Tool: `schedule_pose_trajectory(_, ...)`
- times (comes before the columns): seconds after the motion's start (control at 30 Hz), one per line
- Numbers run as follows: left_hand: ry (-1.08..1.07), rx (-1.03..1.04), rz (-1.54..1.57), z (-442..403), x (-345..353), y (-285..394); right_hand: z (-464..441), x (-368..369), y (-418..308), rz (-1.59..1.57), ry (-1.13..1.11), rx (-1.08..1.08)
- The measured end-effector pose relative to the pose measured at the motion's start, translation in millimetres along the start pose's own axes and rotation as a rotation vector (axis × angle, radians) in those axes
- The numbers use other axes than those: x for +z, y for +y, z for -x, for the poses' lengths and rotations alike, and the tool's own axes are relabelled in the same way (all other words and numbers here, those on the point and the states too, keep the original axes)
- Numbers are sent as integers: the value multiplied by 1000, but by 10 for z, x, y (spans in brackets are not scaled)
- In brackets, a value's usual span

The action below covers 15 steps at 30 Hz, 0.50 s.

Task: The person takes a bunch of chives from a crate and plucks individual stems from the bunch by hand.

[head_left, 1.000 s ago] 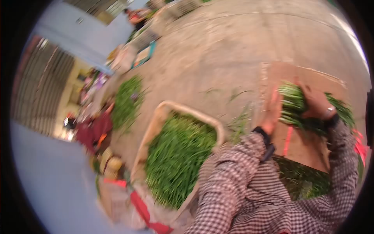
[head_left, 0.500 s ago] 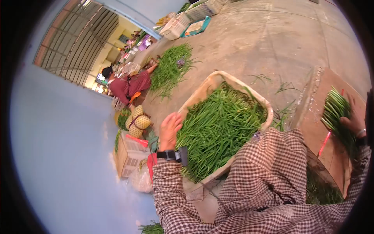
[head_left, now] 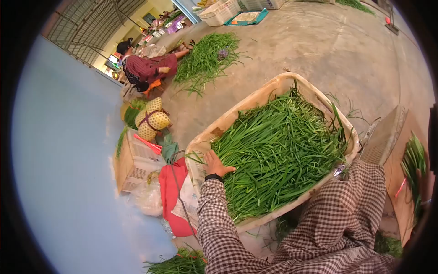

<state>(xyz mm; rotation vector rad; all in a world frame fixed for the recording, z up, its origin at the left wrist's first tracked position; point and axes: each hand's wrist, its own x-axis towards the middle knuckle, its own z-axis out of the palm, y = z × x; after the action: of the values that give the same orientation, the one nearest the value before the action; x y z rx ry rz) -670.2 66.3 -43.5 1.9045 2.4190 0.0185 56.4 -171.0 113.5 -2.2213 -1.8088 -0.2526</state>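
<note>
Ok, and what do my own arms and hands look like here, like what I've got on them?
Your left hand is ungloved, with a black band at the wrist and a long, loose sleeve in a small dark brown and white check. Your right hand sits in the dim picture edge; a thin pale band shows at its wrist, but its sleeve is too dark to make out.

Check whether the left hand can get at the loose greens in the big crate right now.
Looks like yes: the left hand is at the edge of the greens, fingers spread. The crate is uncovered, and nothing visible blocks the way.
</note>
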Motion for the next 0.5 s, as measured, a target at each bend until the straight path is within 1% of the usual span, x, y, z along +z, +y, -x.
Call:
schedule_pose_trajectory(0.07,-260,-34,-49,-110,-1,103,28,136,85,-25,-65,86)
schedule_pose_trajectory(0.1,-270,-30,-34,-205,18,120,24,179,91,-38,-99,134)
schedule_pose_trajectory(0.13,-384,-33,27,-297,16,85,17,221,98,-54,-136,183)
schedule_pose_trajectory(0.17,-499,-38,81,-360,27,26,-20,219,82,-66,-152,181)
schedule_pose_trajectory(0.2,-398,-6,69,-398,55,-25,-51,261,50,-68,-158,159)
schedule_pose_trajectory(0.23,-406,-5,73,-507,112,-122,-82,287,-13,-73,-159,129)
schedule_pose_trajectory(0.3,-366,42,218,-718,277,-309,-141,304,-161,-91,-171,68)
schedule_pose_trajectory(0.33,-177,53,203,-710,380,-350,-168,326,-238,-95,-181,47)
schedule_pose_trajectory(0.37,-181,51,207,-679,331,-292,-189,337,-292,-102,-188,26)
schedule_pose_trajectory(0.43,-359,-9,92,-557,48,-13,-206,370,-358,-117,-205,7)
schedule_pose_trajectory(0.47,-255,34,-14,-440,35,88,-203,411,-330,-117,-207,10)
schedule_pose_trajectory(0.5,-257,37,-19,-348,16,147,-189,476,-269,-149,-180,-43)
